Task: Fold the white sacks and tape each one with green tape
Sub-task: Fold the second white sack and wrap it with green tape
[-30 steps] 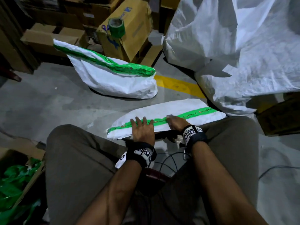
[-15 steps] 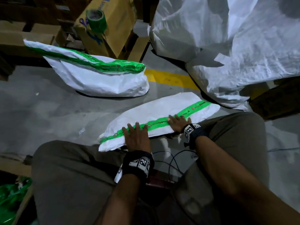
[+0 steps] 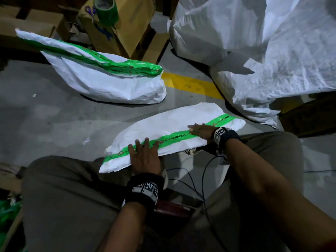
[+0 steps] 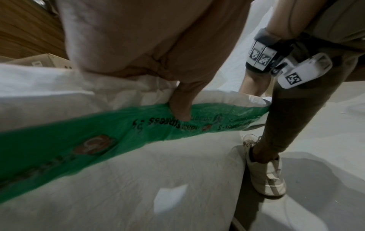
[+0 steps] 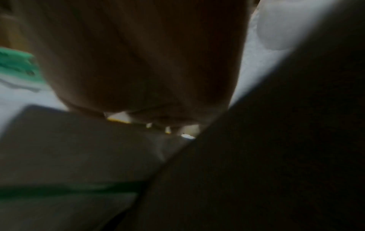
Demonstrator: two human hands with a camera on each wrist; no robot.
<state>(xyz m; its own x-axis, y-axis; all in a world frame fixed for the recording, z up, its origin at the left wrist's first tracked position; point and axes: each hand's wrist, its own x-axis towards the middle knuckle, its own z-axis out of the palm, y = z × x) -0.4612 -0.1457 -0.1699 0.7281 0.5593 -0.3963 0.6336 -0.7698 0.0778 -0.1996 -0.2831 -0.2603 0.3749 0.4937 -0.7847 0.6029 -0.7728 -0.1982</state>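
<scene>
So the folded white woven sack (image 3: 169,122) lies flat on the grey concrete floor (image 3: 54,124), one printed green tape strip (image 3: 174,138) running lengthwise. Left hand (image 3: 144,157) and right hand (image 3: 201,130) both press flat-fingered on that strip.

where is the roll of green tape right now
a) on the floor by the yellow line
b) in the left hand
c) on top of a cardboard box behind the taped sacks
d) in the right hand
c: the roll of green tape sits on a cardboard box, while the left hand and right hand press flat on the folded sack.
</scene>
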